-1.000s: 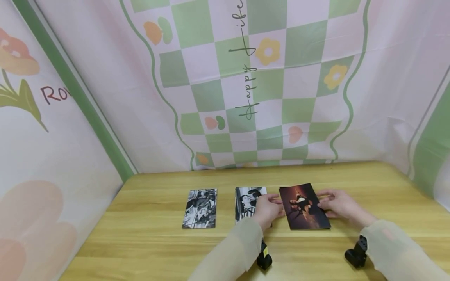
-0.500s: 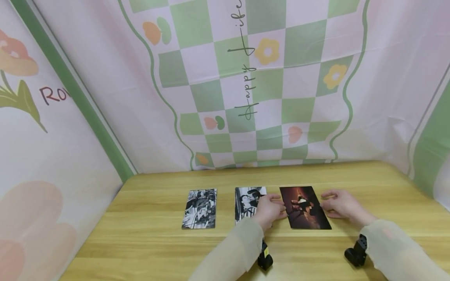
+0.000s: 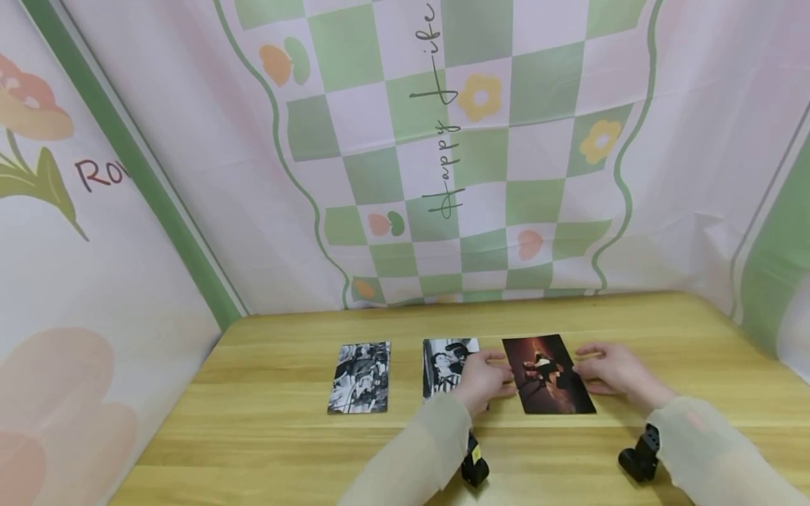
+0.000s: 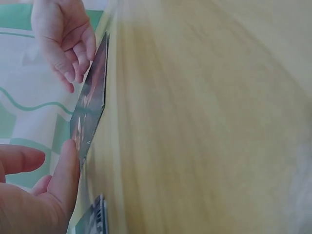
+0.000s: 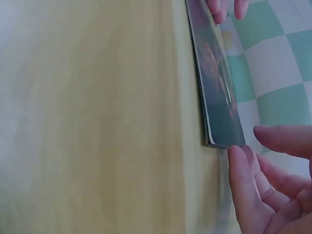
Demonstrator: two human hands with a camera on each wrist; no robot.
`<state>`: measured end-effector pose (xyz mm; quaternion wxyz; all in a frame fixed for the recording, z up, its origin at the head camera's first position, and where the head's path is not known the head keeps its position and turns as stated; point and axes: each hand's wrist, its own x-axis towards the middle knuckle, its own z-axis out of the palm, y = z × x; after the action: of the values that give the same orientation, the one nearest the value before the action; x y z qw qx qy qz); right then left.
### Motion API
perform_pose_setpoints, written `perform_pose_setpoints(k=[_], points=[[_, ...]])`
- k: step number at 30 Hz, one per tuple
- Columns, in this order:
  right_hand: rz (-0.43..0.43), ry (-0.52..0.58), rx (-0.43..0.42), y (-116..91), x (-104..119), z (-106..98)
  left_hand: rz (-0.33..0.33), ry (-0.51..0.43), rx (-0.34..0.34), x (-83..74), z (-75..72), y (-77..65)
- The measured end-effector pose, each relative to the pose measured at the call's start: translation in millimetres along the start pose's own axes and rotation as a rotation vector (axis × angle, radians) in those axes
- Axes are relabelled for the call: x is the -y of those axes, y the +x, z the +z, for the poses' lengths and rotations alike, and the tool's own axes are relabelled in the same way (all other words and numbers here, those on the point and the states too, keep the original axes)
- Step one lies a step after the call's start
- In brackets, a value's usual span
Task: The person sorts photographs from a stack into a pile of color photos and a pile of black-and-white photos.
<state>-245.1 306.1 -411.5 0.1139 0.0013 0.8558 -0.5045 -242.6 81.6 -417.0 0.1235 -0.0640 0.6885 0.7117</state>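
Observation:
A small stack of photo cards [image 3: 547,376], with a dark red picture on top, lies flat on the wooden table. My left hand [image 3: 484,379] is at its left edge, fingers extended, and in the left wrist view a fingertip meets the card edge. At the opposite edge, my right hand [image 3: 616,371] holds its fingers fairly straight. In the right wrist view, fingertips of the right hand [image 5: 273,195] touch the near end of the stack [image 5: 214,78], whose thin layers show at one corner. A black-and-white photo card [image 3: 445,365] lies partly hidden behind my left hand.
Farther left lies another black-and-white photo card [image 3: 359,377]. A black device [image 3: 474,462] hangs at the left wrist, and a second black device [image 3: 640,457] at the right. A checkered cloth [image 3: 455,154] hangs behind the wooden table [image 3: 266,436].
The top card sat slightly askew over the stack; its edges now line up. The stack shifted slightly between the hands. Both hands stay at its sides with small movements.

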Motion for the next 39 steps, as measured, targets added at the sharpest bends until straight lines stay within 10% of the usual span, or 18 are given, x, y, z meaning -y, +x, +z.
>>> perform_pose_setpoints(k=[39], points=[[-0.048,0.293,0.128,-17,49,64,0.115,0.167,0.186,-10.4,-90.7,-28.1]])
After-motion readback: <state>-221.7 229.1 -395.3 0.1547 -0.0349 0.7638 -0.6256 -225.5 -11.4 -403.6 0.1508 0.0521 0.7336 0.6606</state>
